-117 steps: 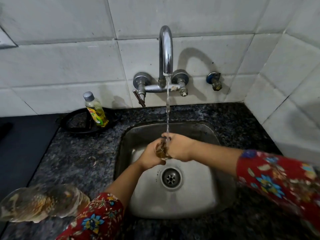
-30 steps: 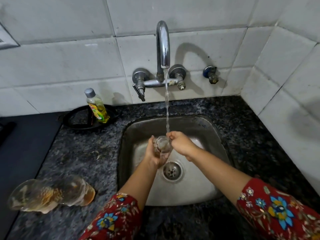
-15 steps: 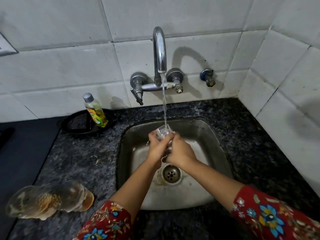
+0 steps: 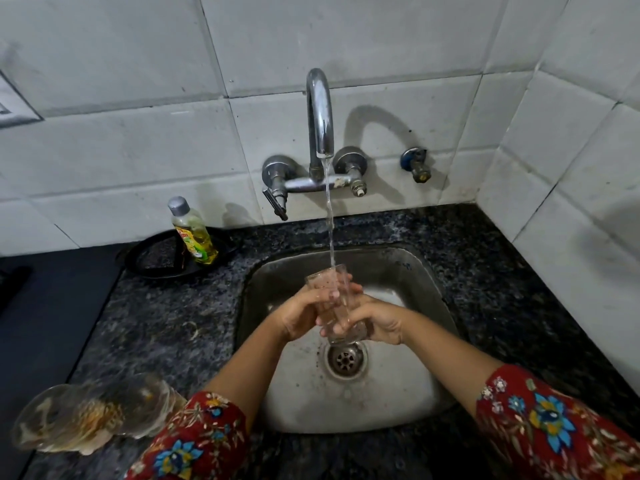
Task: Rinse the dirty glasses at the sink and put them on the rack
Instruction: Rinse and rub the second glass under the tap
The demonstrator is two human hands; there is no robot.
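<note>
Head view, centre of the frame: a clear tall drinking glass (image 4: 329, 284) stands upright over the stainless steel sink (image 4: 415, 271), its mouth under the thin water stream (image 4: 329, 220) from the curved chrome tap (image 4: 320, 112). The left hand (image 4: 299, 317) curls round the glass's left side; the right hand (image 4: 379, 322) wraps its lower part. Smeared clear glasses (image 4: 90, 415) lie at lower left on the dark speckled counter (image 4: 156, 323).

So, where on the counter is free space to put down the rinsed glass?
Bare granite counter right of the sink, up to the tiled wall; also between black tray and dirty glasses. Front left is crowded.
</note>
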